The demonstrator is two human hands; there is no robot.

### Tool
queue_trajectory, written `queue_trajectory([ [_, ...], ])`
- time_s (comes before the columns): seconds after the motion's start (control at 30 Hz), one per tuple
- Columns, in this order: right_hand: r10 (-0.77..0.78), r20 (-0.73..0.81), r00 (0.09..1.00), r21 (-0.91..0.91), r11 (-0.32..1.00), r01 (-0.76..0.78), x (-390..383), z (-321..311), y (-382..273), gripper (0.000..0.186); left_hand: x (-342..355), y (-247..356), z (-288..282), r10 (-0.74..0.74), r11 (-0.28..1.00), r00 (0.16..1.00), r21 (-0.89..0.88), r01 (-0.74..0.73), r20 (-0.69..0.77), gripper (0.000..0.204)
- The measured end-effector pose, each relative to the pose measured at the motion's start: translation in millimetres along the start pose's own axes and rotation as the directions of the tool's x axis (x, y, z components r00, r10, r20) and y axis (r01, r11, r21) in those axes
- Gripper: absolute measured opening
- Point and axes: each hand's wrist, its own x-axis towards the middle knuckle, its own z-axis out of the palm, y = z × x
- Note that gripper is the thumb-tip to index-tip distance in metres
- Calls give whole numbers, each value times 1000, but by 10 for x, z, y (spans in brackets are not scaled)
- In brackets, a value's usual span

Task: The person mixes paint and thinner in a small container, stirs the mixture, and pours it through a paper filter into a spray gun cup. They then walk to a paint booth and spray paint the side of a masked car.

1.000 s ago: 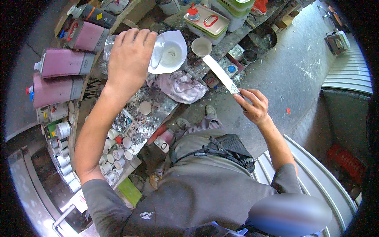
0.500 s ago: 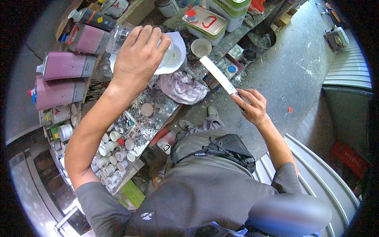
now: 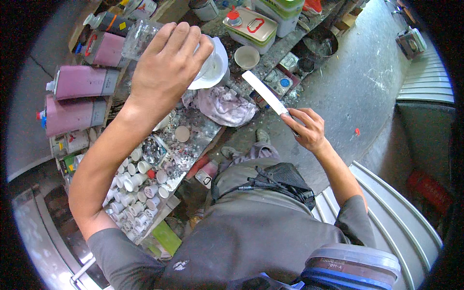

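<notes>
My left hand (image 3: 169, 65) grips a clear plastic container (image 3: 138, 41), held on its side above a white bowl or liner (image 3: 214, 66) with pale contents; its opening is mostly behind my fingers. My right hand (image 3: 307, 128) is closed on the dark handle of a long white flat spatula (image 3: 263, 92), its blade pointing up-left toward the bowl without touching it. Between the two hands lies a crumpled, stained cloth (image 3: 227, 106). An off-white cup (image 3: 246, 57) stands just right of the bowl.
Pink jerrycans (image 3: 84, 82) line a left shelf. Many small white cups (image 3: 135, 181) crowd the paint-spattered bench (image 3: 193, 142). A square can with red cap (image 3: 249, 31) sits at the back. Corrugated metal panels (image 3: 384, 210) are at lower right, beside the concrete floor (image 3: 360, 82).
My left hand has risen and moved slightly right, with the clear container lifted along with it over the bowl. My right hand and the spatula have shifted slightly left.
</notes>
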Motion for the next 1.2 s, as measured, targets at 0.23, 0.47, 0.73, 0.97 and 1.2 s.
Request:
queue_trajectory([
  [0.23,-8,1,1000,6,1000,8,-19,-11,-27,51,46,-37,-90,18,998,1000,56,-16,-23,31],
  [0.47,11,0,1000,39,999,-11,-71,-29,-63,48,55,6,-87,36,998,999,48,-35,-20,31],
  [0.73,39,-5,999,20,999,-39,-145,-64,-122,43,-105,-67,192,-129,958,986,-243,152,108,49],
  [0.97,324,-151,934,148,941,-303,-143,-128,-339,39,-695,-243,727,-477,81,582,-627,775,658,76],
  [1.2,843,-57,535,832,336,-440,257,-264,-835,36,-1468,379,956,-632,-675,442,-732,88,636,69],
])
